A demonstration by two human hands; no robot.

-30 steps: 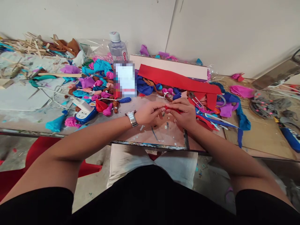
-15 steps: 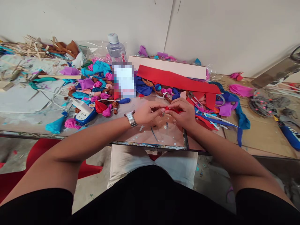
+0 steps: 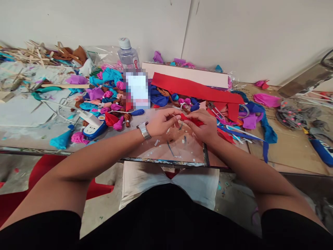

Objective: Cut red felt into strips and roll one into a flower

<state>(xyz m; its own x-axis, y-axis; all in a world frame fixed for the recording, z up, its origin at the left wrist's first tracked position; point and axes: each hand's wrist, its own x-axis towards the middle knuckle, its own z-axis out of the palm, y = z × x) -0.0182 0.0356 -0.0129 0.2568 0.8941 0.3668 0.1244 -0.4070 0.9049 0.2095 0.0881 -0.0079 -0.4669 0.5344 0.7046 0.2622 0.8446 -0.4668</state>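
Observation:
A small twisted piece of red crepe paper (image 3: pixel 184 117) is between my two hands above the table. My right hand (image 3: pixel 205 125) pinches it, and its loose red end shows under the right fingers. My left hand (image 3: pixel 165 122), with a metal watch (image 3: pixel 144 131) on its wrist, has curled fingers at the piece's left tip; thumb and index finger sit close around it. Behind the hands lies a long red crepe paper strip (image 3: pixel 195 88). Scissors (image 3: pixel 215 111) rest just beyond my right hand, partly covered by paper.
Rolled paper flowers (image 3: pixel 111 119) in several colours crowd the left, near a blue-and-white power socket (image 3: pixel 95 130). A bottle (image 3: pixel 128 55) stands at the back beside a blurred bright rectangle (image 3: pixel 137 88). Cardboard (image 3: pixel 291 152) lies right; wooden sticks (image 3: pixel 36 52) are piled far left.
My left thumb has drawn back slightly to the left from the red piece. More of its twisted tip shows between the hands. My right hand stays nearly in place.

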